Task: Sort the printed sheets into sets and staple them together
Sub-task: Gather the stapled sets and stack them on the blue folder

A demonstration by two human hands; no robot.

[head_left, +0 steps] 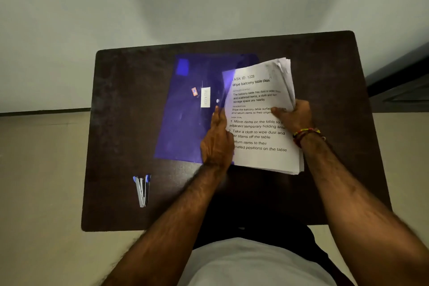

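A thick stack of printed sheets (257, 100) lies at the right of a translucent blue plastic folder (185, 123) on the dark table. The top sheet reads "TASK ID: 1228, Wipe balcony table clean". My right hand (294, 115) grips the stack at its right edge, thumb on the top sheet, with the far corners lifted and fanned. My left hand (217, 141) rests flat, fingers together, along the stack's left edge and on the folder. A silver and blue stapler (142, 189) lies hinged open at the table's front left, apart from both hands.
The dark brown table (116, 100) is small, with its edges close on all sides. A pale floor and a light wall surround it. A dark skirting or doorway (399, 72) shows at the right.
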